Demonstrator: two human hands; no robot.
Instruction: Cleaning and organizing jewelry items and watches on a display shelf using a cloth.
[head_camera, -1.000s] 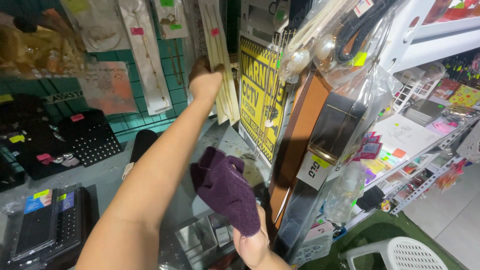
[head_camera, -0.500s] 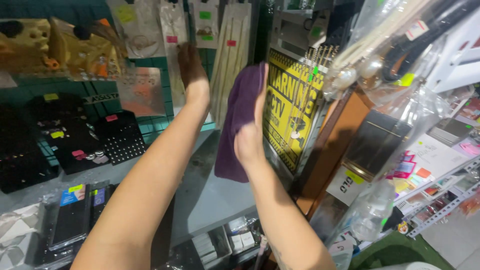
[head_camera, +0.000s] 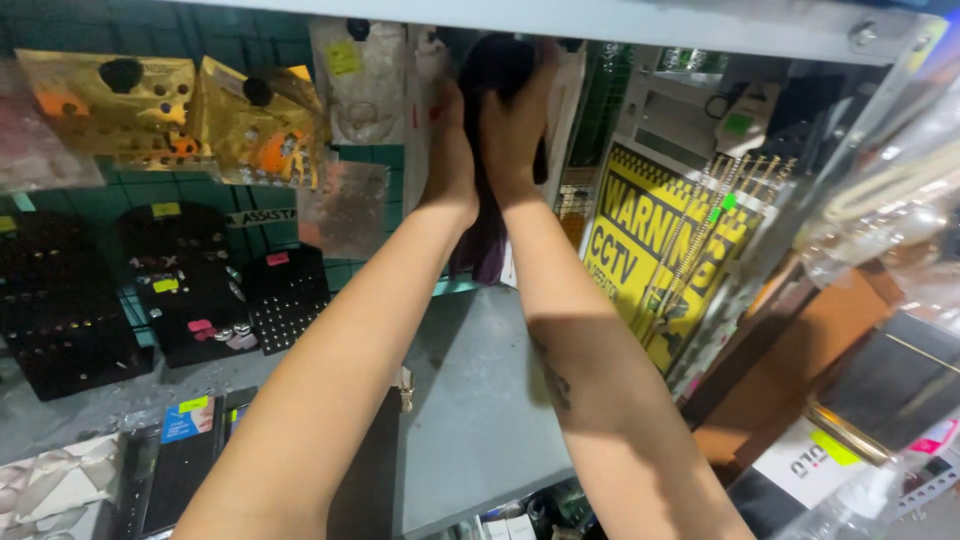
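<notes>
With both arms stretched up, the right hand (head_camera: 518, 120) presses the dark purple cloth (head_camera: 490, 150) against hanging clear packets (head_camera: 365, 85) under the grey shelf edge (head_camera: 600, 25), the left hand (head_camera: 450, 150) flat beside it, so a hard swipe could unhook them.

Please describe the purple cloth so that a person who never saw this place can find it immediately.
Look at the back wall of the shelf, where clear packets hang in a row from the top. The purple cloth is near the middle of that row, pressed there by the right hand, with the left hand beside it. It alone is dark, soft fabric drooping down, not a flat packet.
</notes>
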